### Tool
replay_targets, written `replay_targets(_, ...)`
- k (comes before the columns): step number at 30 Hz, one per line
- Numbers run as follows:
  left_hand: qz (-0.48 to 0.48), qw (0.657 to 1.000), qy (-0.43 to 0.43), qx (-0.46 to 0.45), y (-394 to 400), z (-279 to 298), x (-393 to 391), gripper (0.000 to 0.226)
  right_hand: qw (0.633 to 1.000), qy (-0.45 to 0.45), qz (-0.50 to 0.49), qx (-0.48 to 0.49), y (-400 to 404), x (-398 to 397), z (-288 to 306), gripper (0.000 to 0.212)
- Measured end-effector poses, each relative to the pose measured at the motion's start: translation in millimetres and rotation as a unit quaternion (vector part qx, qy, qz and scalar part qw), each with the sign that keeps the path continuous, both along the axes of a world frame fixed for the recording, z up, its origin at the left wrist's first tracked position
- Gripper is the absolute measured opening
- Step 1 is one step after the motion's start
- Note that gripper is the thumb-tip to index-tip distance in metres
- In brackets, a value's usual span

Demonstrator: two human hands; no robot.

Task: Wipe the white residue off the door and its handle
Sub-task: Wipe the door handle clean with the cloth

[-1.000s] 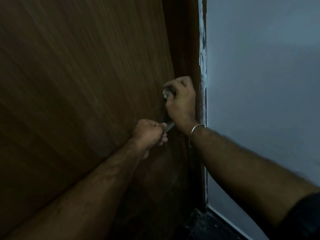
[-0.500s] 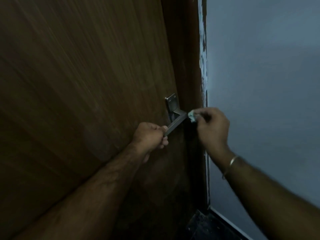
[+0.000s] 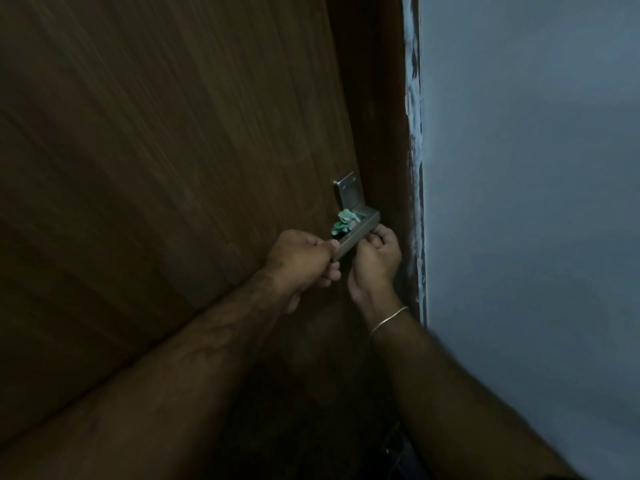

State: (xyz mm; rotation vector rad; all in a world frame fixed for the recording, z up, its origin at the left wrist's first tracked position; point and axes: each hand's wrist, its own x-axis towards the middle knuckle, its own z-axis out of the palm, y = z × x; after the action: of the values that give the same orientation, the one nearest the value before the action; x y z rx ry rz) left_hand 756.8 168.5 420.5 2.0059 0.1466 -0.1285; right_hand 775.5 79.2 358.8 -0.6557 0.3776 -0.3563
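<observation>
A dark brown wooden door (image 3: 166, 174) fills the left of the head view. Its metal lever handle (image 3: 360, 227) sticks out from a steel backplate (image 3: 346, 192) near the door's right edge. My left hand (image 3: 304, 258) grips the free end of the lever. My right hand (image 3: 375, 263) comes from below, fingers curled up round the lever's underside. It presses a crumpled green-white cloth (image 3: 343, 220) against the lever, and the cloth bunches out between lever and door. A thin bangle circles the right wrist.
The brown door frame (image 3: 379, 126) runs beside the door's edge. A ragged whitish strip (image 3: 414, 140) lines the seam between frame and blue-grey wall (image 3: 526, 202). The floor at the bottom is dark and unclear.
My right hand left the backplate, swung out to the right with the cloth, then came in under the lever. The cloth now shows above the lever. The left hand kept its grip.
</observation>
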Motion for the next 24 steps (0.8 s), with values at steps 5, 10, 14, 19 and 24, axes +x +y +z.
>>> replay_targets(5, 0.001, 1.000, 0.018, 0.011, 0, 3, -7, 0.019, 0.987, 0.148, 0.066, 0.011, -17, -20, -24, 0.029)
replay_targets(10, 0.005, 1.000, 0.003, 0.004, 1, 0, -2, 0.019, 0.998, 0.009, 0.034, -0.051, -10, -7, -1, 0.021)
replay_targets(14, 0.003, 1.000, 0.011, -0.001, 4, 0, -4, 0.019, 0.983, 0.115, 0.048, -0.133, -20, -6, -12, 0.018)
replay_targets(19, 0.006, 1.000, 0.018, -0.011, 3, 2, -2, 0.020, 0.934, 0.049, -0.063, -0.349, -50, -18, -3, 0.021)
replay_targets(24, 0.015, 1.000, 0.024, -0.013, 4, -3, 0, 0.018, 0.723, -0.080, -0.051, -0.684, -64, -11, 33, 0.017)
